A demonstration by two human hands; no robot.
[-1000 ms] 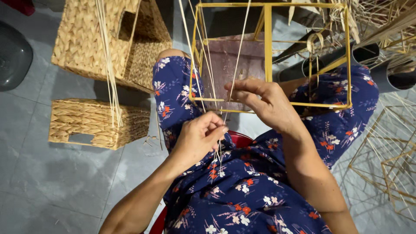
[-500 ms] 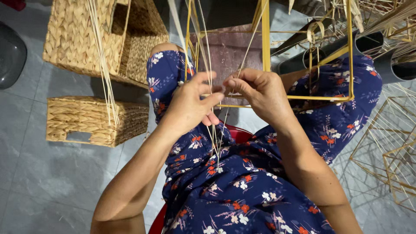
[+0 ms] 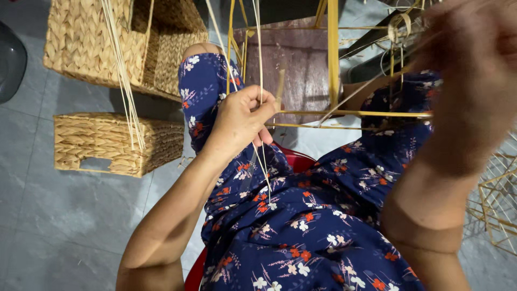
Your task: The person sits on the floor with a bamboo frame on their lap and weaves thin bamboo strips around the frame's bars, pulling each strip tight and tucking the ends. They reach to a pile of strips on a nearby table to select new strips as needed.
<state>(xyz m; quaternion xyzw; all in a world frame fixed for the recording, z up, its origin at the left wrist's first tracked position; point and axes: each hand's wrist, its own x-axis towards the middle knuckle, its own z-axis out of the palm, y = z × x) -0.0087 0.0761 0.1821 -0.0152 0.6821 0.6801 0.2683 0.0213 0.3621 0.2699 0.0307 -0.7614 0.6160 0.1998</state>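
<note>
A yellow wire basket frame [image 3: 333,64] stands between my knees, over my blue flowered dress [image 3: 301,226]. My left hand [image 3: 240,119] pinches a thin pale reed strand [image 3: 260,59] against the frame's lower bar [image 3: 355,113]; the strand runs up out of view and its loose end hangs down past my fingers. My right hand [image 3: 468,64] is raised close to the camera at the upper right, blurred; a strand seems to run from it toward the frame, but its grip is unclear.
Two woven straw baskets sit on the grey tiled floor at left, a small one [image 3: 116,143] and a large one [image 3: 124,46]. Loose reeds [image 3: 121,70] hang over them. Bare wire frames [image 3: 498,205] lie at right. A red stool [image 3: 293,161] is under me.
My right hand has left the frame's bar and swung up toward the camera at the right. My left hand stays at the bar, holding the strand.
</note>
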